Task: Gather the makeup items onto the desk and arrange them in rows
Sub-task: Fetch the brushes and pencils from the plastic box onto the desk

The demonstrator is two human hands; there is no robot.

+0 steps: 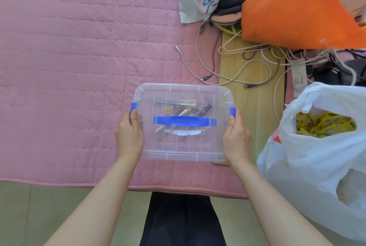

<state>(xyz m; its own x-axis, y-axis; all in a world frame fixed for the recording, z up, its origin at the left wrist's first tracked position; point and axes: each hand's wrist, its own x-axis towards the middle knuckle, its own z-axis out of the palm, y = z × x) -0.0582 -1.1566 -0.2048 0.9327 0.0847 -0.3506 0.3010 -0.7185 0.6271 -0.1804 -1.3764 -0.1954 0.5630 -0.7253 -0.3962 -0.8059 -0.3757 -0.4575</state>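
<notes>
Surface: pink quilt (69, 57) is lying underneath.
Container: clear box (178, 151) is holding makeup items (185, 111).
Left hand (129, 136): is gripping the container's left end.
Right hand (236, 138): is gripping the right end.

The storage box (182, 146) at centre is clear, smooth, glossy plastic; its handle (184, 122) is opaque blue plastic. The bedspread (79, 47) filling the left is matt pink quilted cloth. At right, the carrier bag (309, 162) is thin, crinkled white plastic. The upper-right orange bag (293, 14) looks like matt cloth. The board (253, 111) is pale, smooth wood.
</notes>
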